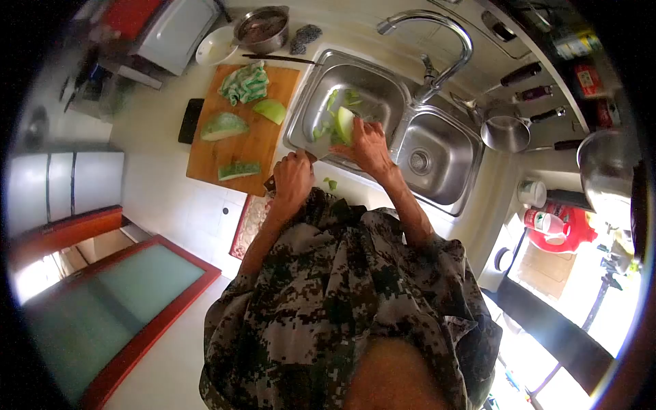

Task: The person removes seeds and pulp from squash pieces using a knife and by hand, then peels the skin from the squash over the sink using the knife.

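Observation:
My left hand [294,179] is wrapped round the brown handle of a knife, at the front edge of the left sink basin [295,130]. The knife's blade points towards the basin and is hard to make out. In my right hand [371,145] is a pale green melon piece [344,124], held over that basin. Green peelings [332,101] lie on the basin floor. Left of the sink, a wooden cutting board [205,160] carries a melon chunk [224,127], a smaller wedge [270,111], a strip with green rind [239,170] and a green-and-white cloth [244,83].
A faucet [451,75] arches behind the sink, with the right basin [437,164] beneath it. A metal pot [262,31], a white bowl [216,46] and a dark scrubber [305,39] stand behind the board. One chopstick-like stick [281,59] crosses the board's back edge. Pans [506,131] hang at right.

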A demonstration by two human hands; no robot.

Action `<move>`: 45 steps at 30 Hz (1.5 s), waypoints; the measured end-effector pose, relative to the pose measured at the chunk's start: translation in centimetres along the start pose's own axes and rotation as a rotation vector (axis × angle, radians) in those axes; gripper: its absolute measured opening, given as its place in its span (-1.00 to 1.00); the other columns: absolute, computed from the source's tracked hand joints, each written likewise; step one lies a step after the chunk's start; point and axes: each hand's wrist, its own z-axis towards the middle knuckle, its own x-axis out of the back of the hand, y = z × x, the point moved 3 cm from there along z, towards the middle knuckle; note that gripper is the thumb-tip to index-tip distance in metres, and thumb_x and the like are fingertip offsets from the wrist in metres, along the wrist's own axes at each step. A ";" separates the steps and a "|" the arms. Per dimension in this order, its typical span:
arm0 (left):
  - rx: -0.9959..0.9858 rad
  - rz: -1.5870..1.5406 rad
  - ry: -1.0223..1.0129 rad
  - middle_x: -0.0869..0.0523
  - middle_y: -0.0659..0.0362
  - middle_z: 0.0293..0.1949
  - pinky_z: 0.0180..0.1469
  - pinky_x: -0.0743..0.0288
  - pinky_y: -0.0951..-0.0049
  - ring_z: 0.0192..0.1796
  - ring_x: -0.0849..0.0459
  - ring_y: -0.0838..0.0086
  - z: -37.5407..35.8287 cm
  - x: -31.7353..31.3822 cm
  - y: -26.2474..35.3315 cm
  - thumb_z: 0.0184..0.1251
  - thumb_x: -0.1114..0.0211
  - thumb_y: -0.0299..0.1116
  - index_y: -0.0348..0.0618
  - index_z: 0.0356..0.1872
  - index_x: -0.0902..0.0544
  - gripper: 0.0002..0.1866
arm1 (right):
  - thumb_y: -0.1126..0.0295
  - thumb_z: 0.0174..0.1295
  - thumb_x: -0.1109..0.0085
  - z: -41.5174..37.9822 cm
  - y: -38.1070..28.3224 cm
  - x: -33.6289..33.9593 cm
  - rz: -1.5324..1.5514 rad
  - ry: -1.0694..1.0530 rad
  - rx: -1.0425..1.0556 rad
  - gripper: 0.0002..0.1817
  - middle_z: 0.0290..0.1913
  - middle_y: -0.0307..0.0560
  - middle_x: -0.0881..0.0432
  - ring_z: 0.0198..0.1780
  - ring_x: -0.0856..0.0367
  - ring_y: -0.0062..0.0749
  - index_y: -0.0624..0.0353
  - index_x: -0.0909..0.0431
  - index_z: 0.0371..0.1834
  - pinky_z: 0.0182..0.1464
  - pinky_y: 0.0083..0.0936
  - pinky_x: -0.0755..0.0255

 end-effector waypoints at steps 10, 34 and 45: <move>0.091 0.031 -0.012 -0.62 -0.04 -0.47 -0.33 -0.54 0.17 -0.36 -0.66 0.17 -3.9 0.9 -3.2 0.03 -0.24 -0.43 -0.31 -0.41 -0.52 -0.84 | -0.08 -0.07 -0.38 6.4 5.7 -6.4 -0.251 -0.009 -0.130 -0.18 -0.25 0.26 -0.63 -0.07 -0.59 0.11 0.38 -0.27 0.02 0.04 -0.16 -0.33; 0.835 -0.578 0.135 -0.63 0.10 -0.54 -0.41 -0.50 0.37 -0.52 -0.62 0.29 -17.6 0.0 -13.8 0.02 -0.39 -0.43 -0.19 -0.42 -0.48 -0.78 | 0.34 0.27 -0.14 18.2 0.1 -13.9 1.814 -0.214 -0.639 -0.66 -0.16 -0.04 -0.62 -0.19 -0.65 -0.40 0.37 -0.43 -0.01 -0.10 -0.53 -0.57; 0.971 -0.805 0.265 -0.35 0.23 -0.67 -0.46 -0.29 0.50 -0.56 -0.28 0.57 -17.7 0.4 -14.1 0.11 -0.35 -0.44 -0.23 -0.52 -0.39 -0.74 | 0.23 0.27 -0.17 19.0 0.3 -16.2 1.709 -0.131 -0.709 -0.61 -0.18 -0.10 -0.63 -0.18 -0.61 -0.44 0.29 -0.49 0.03 -0.19 -0.47 -0.52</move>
